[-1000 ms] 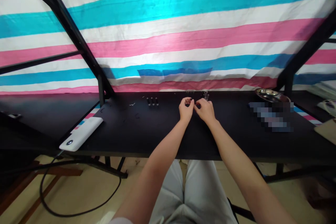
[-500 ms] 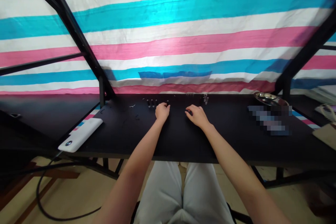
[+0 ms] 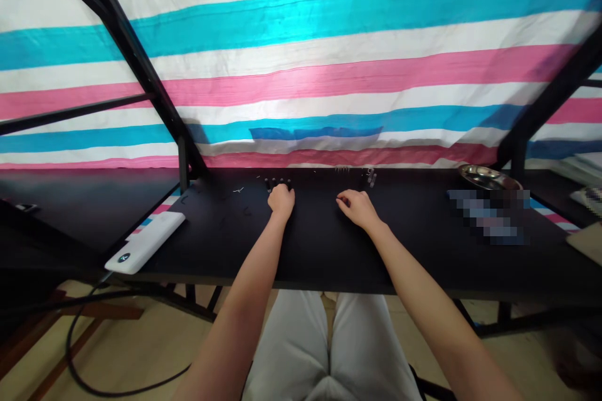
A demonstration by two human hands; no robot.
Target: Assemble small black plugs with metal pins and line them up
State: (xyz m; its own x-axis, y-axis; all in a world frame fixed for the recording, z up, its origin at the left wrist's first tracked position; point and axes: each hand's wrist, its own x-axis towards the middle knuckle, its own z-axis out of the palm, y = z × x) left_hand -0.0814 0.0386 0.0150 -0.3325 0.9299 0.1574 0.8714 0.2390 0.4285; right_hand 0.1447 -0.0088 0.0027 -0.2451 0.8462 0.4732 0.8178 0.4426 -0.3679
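Note:
My left hand (image 3: pixel 281 202) rests on the black table, its fingers closed round a small dark cylinder (image 3: pixel 289 183) with a light top. Beside it, in a row to the left, stand several similar small cylinders (image 3: pixel 267 184), partly hidden behind the hand. My right hand (image 3: pixel 358 208) hovers low over or touches the table farther right. Its thumb and fingers are curled together; whatever lies between the tips is too small to make out. Beyond this hand are small grey, shiny cylinders (image 3: pixel 372 178), and a row of tiny light pieces (image 3: pixel 342 169) is near the back edge.
A white power bank (image 3: pixel 145 241) with a black cable lies at the table's left end. On the right are a shiny metal dish (image 3: pixel 491 178) and a blurred-out item (image 3: pixel 489 218). White scraps (image 3: pixel 238 190) lie left of the cylinders. Black frame bars and a striped sheet stand behind.
My left hand has shifted left with the small cylinder, which now stands close to the others in the row. The right hand's fingertips have drawn closer together.

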